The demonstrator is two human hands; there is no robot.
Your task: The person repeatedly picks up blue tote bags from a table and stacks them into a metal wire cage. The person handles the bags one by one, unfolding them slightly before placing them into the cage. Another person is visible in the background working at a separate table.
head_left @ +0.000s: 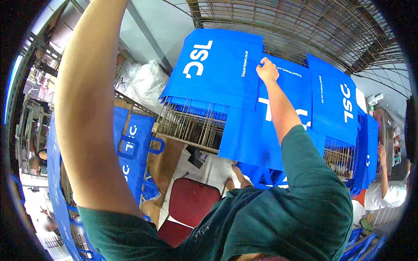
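My right hand [267, 71] is closed at the upper left corner of a blue fabric bag panel [248, 137] with white printing. Its fingers are curled together at the panel's edge, beside a stack of similar blue panels [226, 71] on the left. The pinch itself is partly hidden by the hand. To the right lies another printed blue panel [333, 104]. My left arm [91, 95] reaches up past the top edge of the picture, so my left hand is out of sight.
The panels lie on wire drying racks [191, 126], with more wire grids [305, 21] overhead. Blue handled bags [135, 152] hang at the left. A red chair [193, 202] stands below. A clear plastic bundle [146, 85] sits behind. Another person in white [385, 195] works at the right.
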